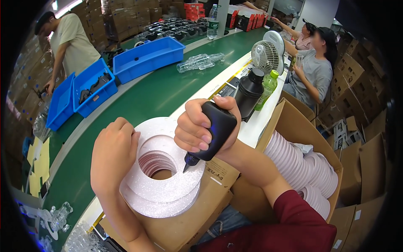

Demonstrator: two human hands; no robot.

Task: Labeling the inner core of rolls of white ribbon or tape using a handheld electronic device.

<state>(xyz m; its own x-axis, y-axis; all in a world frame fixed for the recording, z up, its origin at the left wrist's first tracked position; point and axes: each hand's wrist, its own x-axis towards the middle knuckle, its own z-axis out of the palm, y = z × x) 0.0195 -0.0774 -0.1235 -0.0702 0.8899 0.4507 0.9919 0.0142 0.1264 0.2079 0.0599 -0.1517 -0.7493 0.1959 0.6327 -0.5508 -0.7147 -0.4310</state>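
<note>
My right hand point(205, 126) is wrapped round a black squeeze bottle point(220, 128), tilted nozzle-down. Its narrow tip points at the upper face of a glittery white ring point(184, 185), just right of the centre hole. That ring lies on a stack of similar rings, whose inner edges show through the hole. At the left rim of the stack is my left hand point(115, 153), its fingers curled in; what they grip, if anything, is hidden. The stack stands on a brown cardboard box point(210, 189) in front of me.
At right, an open carton point(289, 111) holds many white rings. A large black bottle point(249, 90), a green bottle point(268, 90) and a fan point(264, 56) line the white ledge. Beyond runs a green conveyor point(155, 94) with blue trays point(147, 56) and a clear plastic part point(200, 62). Several people sit or stand nearby.
</note>
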